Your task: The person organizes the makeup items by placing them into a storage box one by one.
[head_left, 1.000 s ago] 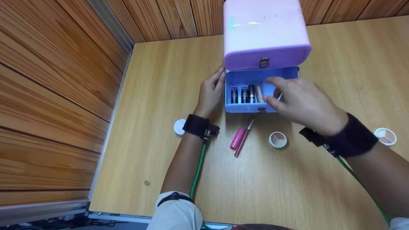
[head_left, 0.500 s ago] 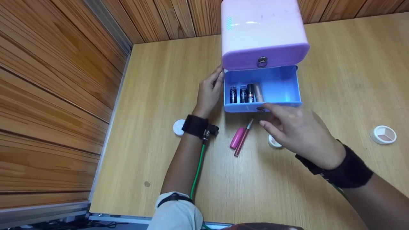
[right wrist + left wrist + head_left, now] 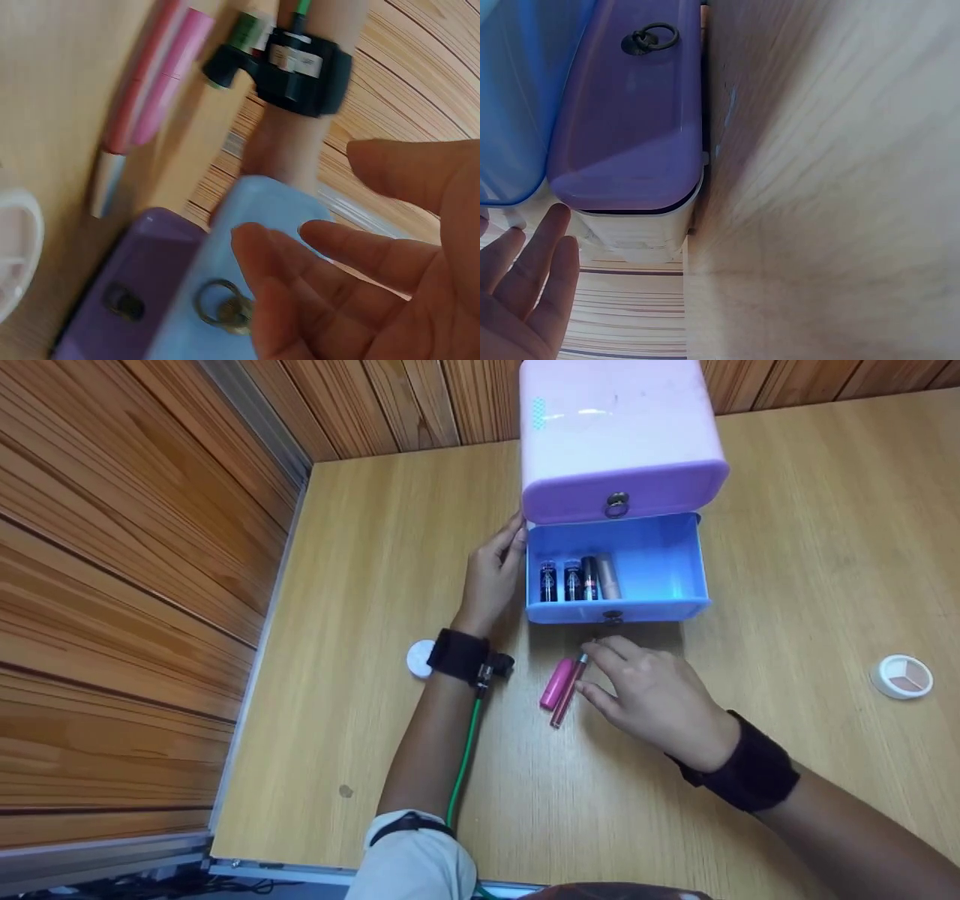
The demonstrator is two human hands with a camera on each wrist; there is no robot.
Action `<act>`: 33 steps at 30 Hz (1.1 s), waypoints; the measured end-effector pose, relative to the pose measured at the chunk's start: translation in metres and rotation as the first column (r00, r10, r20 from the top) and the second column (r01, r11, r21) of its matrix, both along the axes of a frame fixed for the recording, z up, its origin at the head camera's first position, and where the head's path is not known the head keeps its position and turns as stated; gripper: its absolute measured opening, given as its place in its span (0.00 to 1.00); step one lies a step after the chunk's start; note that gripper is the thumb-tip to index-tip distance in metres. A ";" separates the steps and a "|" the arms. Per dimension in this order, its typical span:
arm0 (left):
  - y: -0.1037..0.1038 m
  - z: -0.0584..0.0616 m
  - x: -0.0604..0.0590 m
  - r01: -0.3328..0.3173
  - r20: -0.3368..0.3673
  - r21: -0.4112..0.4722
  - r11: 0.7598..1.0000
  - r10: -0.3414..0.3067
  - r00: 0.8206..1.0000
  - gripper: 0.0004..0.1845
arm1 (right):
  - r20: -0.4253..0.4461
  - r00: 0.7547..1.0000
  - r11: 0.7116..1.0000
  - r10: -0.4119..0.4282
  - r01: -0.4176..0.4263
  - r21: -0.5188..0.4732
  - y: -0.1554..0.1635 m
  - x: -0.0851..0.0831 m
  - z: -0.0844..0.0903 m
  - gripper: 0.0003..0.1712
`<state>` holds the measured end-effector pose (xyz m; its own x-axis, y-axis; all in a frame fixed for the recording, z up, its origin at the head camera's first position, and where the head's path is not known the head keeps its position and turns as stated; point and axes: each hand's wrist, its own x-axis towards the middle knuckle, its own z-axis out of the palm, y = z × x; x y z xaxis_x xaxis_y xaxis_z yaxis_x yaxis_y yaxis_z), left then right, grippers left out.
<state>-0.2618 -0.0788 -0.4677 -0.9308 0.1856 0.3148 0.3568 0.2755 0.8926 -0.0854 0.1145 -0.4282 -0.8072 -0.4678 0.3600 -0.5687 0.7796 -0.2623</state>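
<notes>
Right hand [image 3: 652,697] on tabletop [image 3: 375,585], fingers loosely spread, tips at slim lip gloss [image 3: 568,690] beside pink tube [image 3: 556,684], before open blue drawer [image 3: 690,607]. Gloss likely light, stiff, slippery; pinch mid-barrel. Left hand [image 3: 491,577] flat against box [image 3: 615,435]. Contact unclear.

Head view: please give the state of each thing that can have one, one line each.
Blue drawer: pulled open, four tubes lying inside at its left.
Purple drawer: closed.
Lip gloss tube: lying flat on the table, capped.
Left hand: open, against the box's side.
Right hand: open, fingertips at the tube.
</notes>
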 end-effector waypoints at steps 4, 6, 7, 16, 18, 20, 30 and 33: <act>0.000 0.001 0.000 -0.001 -0.002 -0.011 1.000 0.001 1.000 0.23 | 0.048 0.999 0.999 0.001 -0.003 0.036 -0.007 -0.006 -0.014 0.30; 0.001 0.001 0.000 -0.003 -0.013 -0.024 1.000 0.003 1.000 0.23 | 0.068 0.998 0.998 -0.011 0.007 0.067 -0.010 -0.009 -0.020 0.31; 0.001 0.001 -0.001 -0.006 -0.015 -0.032 0.999 0.006 1.000 0.23 | 0.081 0.996 0.996 -0.022 0.015 0.089 -0.012 -0.010 -0.023 0.33; -0.001 0.009 0.000 0.030 0.037 -0.091 0.995 -0.027 0.999 0.24 | 0.178 0.978 0.955 -0.111 0.056 0.292 -0.029 -0.012 -0.037 0.51; -0.005 0.015 0.001 0.062 0.093 -0.138 0.989 -0.050 0.994 0.26 | 0.175 0.978 0.950 -0.116 0.058 0.307 -0.032 -0.012 -0.039 0.51; -0.010 0.020 0.003 0.100 0.160 -0.182 0.978 -0.071 0.985 0.27 | 0.172 0.977 0.948 -0.121 0.063 0.312 -0.033 -0.011 -0.040 0.50; -0.020 0.028 0.006 0.185 0.232 -0.161 0.969 -0.145 0.962 0.28 | 0.185 0.977 0.964 -0.105 0.055 0.260 -0.037 -0.016 -0.045 0.38; -0.020 0.028 0.006 0.178 0.242 -0.158 0.971 -0.137 0.961 0.28 | 0.229 0.970 0.975 -0.084 0.033 0.220 -0.037 -0.018 -0.046 0.33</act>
<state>-0.2558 -0.0987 -0.4396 -0.9283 0.3688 0.0468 0.2011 0.3924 0.8975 -0.1038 0.0777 -0.4738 -0.8852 -0.4620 0.0538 -0.4625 0.8620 -0.2074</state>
